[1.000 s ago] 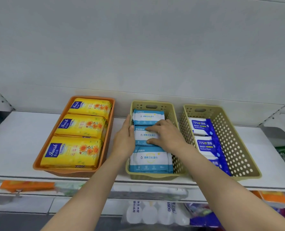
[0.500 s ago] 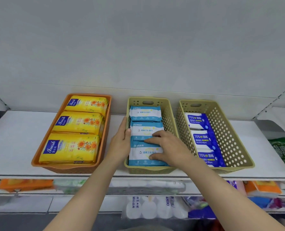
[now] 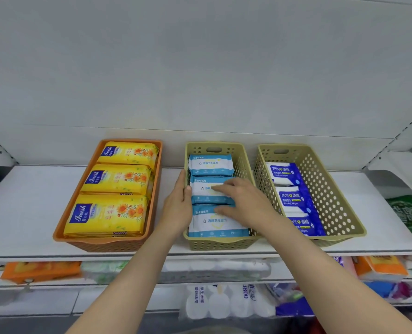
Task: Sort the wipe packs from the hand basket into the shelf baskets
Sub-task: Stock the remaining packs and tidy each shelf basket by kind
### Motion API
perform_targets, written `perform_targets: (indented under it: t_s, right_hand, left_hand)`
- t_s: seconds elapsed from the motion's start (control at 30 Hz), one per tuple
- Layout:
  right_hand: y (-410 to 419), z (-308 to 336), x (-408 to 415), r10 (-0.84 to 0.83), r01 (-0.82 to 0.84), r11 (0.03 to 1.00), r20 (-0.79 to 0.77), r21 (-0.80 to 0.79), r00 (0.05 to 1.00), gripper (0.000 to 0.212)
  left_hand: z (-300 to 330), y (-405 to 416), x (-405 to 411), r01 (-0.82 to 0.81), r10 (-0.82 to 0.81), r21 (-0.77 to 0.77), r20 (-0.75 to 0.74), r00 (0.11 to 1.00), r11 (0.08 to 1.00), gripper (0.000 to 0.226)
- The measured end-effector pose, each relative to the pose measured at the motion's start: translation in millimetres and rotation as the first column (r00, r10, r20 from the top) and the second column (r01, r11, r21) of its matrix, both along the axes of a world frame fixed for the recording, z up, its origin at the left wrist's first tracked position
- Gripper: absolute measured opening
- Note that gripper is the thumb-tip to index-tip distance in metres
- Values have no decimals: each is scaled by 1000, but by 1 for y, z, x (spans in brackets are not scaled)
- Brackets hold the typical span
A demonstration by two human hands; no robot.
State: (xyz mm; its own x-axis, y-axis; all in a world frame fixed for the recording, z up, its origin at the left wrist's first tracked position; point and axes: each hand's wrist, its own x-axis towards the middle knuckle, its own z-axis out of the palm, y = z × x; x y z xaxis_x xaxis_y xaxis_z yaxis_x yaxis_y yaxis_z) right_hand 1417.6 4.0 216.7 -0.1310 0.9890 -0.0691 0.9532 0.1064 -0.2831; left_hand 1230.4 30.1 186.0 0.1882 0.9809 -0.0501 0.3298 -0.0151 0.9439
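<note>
Head view: the left hand point(image 3: 179, 206) lies flat against the middle basket point(image 3: 244, 162) wall; the right hand point(image 3: 244, 201), grip spread, rests on the middle light-blue pack point(image 3: 203, 190)

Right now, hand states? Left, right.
Left hand: open, fingers straight along the middle basket wall.
Right hand: open, fingers resting on the light-blue wipe packs.

We see an orange basket point(image 3: 155, 189) of matt plastic with a woven texture on its front wall; the two tan baskets point(image 3: 244, 165) point(image 3: 332, 196) look like matt plastic pierced with round holes; the yellow packs point(image 3: 108, 215), light-blue packs point(image 3: 211, 165) and dark-blue packs point(image 3: 294, 198) wear smooth, slightly glossy film; the white shelf point(image 3: 26, 203) looks smooth and matt.
</note>
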Motion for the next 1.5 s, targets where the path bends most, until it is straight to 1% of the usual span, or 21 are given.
perform_targets:
  t_s: [0.03,0.13,0.2,0.4,0.53,0.57,0.67,0.73,0.8,0.87,0.9,0.93,0.97,1.0,1.03,1.1,1.17,1.23,1.27,1.33,1.5]
  right_hand:
    - [6,0,-1,-20,20,1000,-7,9,1000,62]
    - [21,-4,-5,-27,29,996,29,-85,999,57]
    - [28,-6,-6,-13,19,994,51,-112,999,51]
    - [34,0,-8,-16,16,995,9,-96,1000,52]
    - [15,6,-13,-75,70,995,-85,-65,994,59]
    - [8,7,-14,-78,73,996,-79,-56,994,59]
    - [-12,2,-18,-63,64,996,28,-60,998,55]
    - [-19,-1,-17,-70,72,994,37,-83,997,54]
    - [-21,0,-15,-64,64,994,-1,-87,998,54]
    - [-21,6,-8,-33,29,998,-79,-53,996,53]
    - [-21,12,-2,-26,24,1000,-142,-18,989,52]
    - [-20,18,7,-32,38,999,-207,27,978,51]
    - [-20,25,18,-47,69,995,-261,77,964,49]
    - [-18,31,32,-70,111,987,-303,119,950,47]
    - [-16,36,50,-104,161,976,-338,147,935,45]
    - [-13,41,92,-205,277,950,-381,145,902,40]
    - [-10,38,137,-319,374,923,-359,95,877,38]
    - [-4,28,172,-396,423,906,-293,34,871,39]
    - [0,22,184,-405,423,906,-271,7,873,40]
    - [12,13,198,-369,374,927,-241,-26,898,42]
    - [45,-1,201,-199,187,979,-183,-80,963,54]
  left_hand:
    - [0,0,0,-1,1,7,-3,1000,1000,46]
    - [0,0,0,-8,9,24,-26,1000,1000,46]
    - [1,0,0,-2,3,28,-35,999,1000,46]
    - [3,1,-1,5,-2,33,-71,997,999,48]
    - [1,2,-2,21,-17,33,-104,994,999,49]
    - [1,2,-2,25,-22,29,-107,994,999,49]
    - [0,4,-2,24,-19,38,-131,991,999,49]
    - [-1,5,0,19,-10,57,-152,988,998,49]
    - [2,5,3,12,-1,62,-183,983,998,48]
    - [7,6,8,-9,28,85,-230,973,996,47]
    - [11,7,13,-28,66,126,-305,950,992,48]
    - [15,8,18,-38,112,186,-407,907,982,52]
    - [18,8,27,-41,160,249,-478,864,968,58]
    - [23,8,37,-29,185,305,-495,849,952,62]
    - [28,8,51,7,169,339,-486,857,941,63]
    - [34,7,84,139,54,359,-479,876,923,62]
    - [33,7,119,289,-67,358,-521,851,888,60]
    - [29,8,147,379,-161,294,-563,811,877,60]
    - [25,10,157,394,-185,256,-581,792,883,60]
    - [19,15,171,377,-181,213,-605,775,901,61]
    - [16,22,188,286,-119,191,-601,790,939,58]
